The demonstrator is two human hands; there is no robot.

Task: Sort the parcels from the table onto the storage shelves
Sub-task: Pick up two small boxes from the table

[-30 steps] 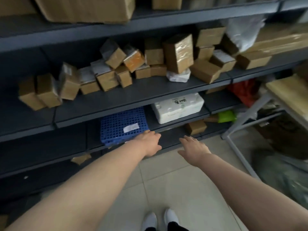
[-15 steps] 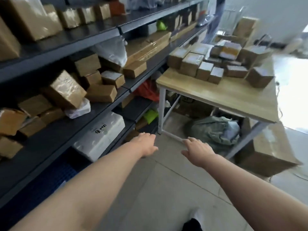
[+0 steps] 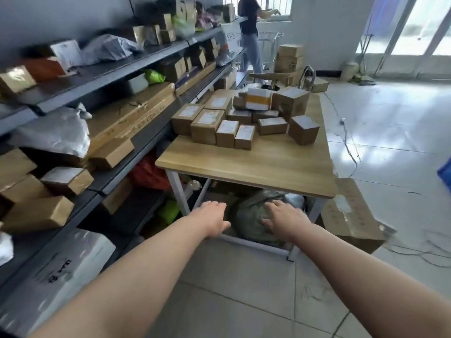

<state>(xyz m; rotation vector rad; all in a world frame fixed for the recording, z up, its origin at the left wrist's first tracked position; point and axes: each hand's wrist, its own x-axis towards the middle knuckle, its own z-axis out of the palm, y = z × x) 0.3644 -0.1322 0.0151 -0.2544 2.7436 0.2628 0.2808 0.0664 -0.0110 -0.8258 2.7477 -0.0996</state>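
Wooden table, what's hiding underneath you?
Under the table sits a lumpy grey-green bag, with something white beside it. The right hand hides part of the bag from view, and the space farther back is too dark to make out.

a parcel storeroom: shelves [image 3: 136, 69] and table [image 3: 256, 164] hold parcels [image 3: 229, 129].

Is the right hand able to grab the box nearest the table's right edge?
Probably yes. The right hand is open and empty, and only bare table lies between it and the box. It hangs low before the table edge, so it must lift and stretch forward.
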